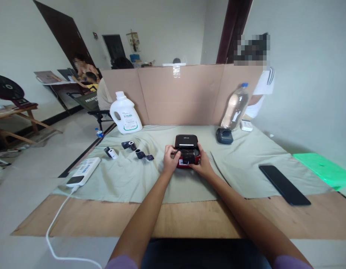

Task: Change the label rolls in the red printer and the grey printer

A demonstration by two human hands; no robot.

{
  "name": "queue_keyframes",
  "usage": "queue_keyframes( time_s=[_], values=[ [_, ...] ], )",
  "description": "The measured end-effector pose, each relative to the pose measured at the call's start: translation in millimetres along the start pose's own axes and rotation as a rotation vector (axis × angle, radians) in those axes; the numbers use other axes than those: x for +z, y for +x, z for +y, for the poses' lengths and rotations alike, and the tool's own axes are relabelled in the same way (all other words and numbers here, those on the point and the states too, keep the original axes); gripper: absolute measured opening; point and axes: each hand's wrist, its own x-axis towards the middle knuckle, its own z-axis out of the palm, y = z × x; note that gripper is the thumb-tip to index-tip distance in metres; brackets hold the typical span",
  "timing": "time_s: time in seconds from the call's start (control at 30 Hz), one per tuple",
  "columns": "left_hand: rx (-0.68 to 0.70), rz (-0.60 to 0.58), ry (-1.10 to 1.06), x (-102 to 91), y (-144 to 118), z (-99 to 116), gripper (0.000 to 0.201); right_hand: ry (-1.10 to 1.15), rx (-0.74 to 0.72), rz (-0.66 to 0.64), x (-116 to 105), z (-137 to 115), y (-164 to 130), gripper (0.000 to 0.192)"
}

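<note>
Left hand (170,160) clasps the left side of a small red-and-black label printer (187,154), fingers curled over its top edge; right hand (202,163) grips the right side the same way, thumb toward the front. Both hands closed on the device, one to each flank, forearms converging from the lower edge of the view. The printer sits on a pale green cloth (150,179) at mid-table, lid (186,141) raised and tilted back, a dark roll compartment showing between the hands. The cloth covers the far part of a plywood tabletop (86,220), whose near strip is bare. Just left of the printer: a black roll holder (144,155), a second black piece (129,145), and a small white paper roll (112,153), all lying apart on the cloth. Further left, at the cloth's edge, a white power bank (83,172) with a white cable (53,231) trailing off the table. Behind those, a white detergent jug (125,114) stands upright. Right of the printer and further back, a second dark blue-grey printer (224,136), with a clear plastic bottle (235,106) just behind it. Near right, a black phone (284,185) lies flat, half on cloth, half on wood. A cardboard screen (184,95) stands along the table's far edge. A green plastic stool (321,168) sits beyond the right edge.
</note>
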Motion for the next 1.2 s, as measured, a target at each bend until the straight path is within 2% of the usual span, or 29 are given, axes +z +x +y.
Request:
queue_keyframes(
  time_s=[0.2, 0.27, 0.33, 0.4, 0.5, 0.53, 0.6, 0.73, 0.8, 0.83, 0.93, 1.0, 1.1, 1.2],
  values=[
    [0.062, 0.029, -0.033, 1.0, -6, 0, 0.011, -0.006, -0.015, 0.001, -1, 0, 0, 0.106],
    [0.079, 0.028, -0.042, 0.0, -7, 2, 0.011, 0.012, -0.031, -0.005, -5, -3, 0, 0.093],
    [0.080, 0.024, -0.044, -1.0, -7, 3, 0.010, 0.044, -0.036, -0.002, -12, -7, 3, 0.071],
    [0.074, 0.020, -0.038, -1.7, -6, 3, 0.010, 0.055, -0.040, 0.066, -23, -12, 11, 0.050],
    [0.057, 0.013, -0.015, -2.1, -6, 4, 0.011, -0.031, -0.022, 0.165, -40, -20, 35, 0.038],
    [0.050, 0.010, -0.004, -2.2, -6, 4, 0.011, -0.079, -0.003, 0.141, -44, -22, 47, 0.036],
    [0.039, 0.003, 0.010, -2.2, -6, 4, 0.011, -0.185, 0.026, -0.022, -45, -27, 74, 0.030],
    [0.030, 0.003, 0.014, -2.3, -5, 5, 0.011, -0.489, 0.015, -0.591, -27, -37, 127, 0.028],
    [0.026, 0.000, 0.017, -2.2, -5, 4, 0.012, -0.634, 0.038, -0.785, -11, -41, 146, 0.025],
    [0.027, -0.002, 0.015, -2.1, -5, 4, 0.012, -0.681, 0.057, -0.833, -4, -42, 152, 0.022],
    [0.034, -0.006, -0.004, -1.9, -5, 3, 0.011, -0.733, 0.095, -0.879, 13, -43, 160, 0.014],
    [0.030, -0.006, -0.005, -1.9, -5, 4, 0.011, -0.748, 0.104, -0.898, 16, -43, 160, 0.014],
    [0.025, -0.001, -0.014, -1.9, -5, 5, 0.012, -0.746, 0.090, -0.888, 5, -47, 161, 0.021],
    [0.039, 0.010, -0.037, -1.5, -4, 6, 0.012, -0.675, 0.045, -0.804, -17, -60, 165, 0.027]
  ],
)
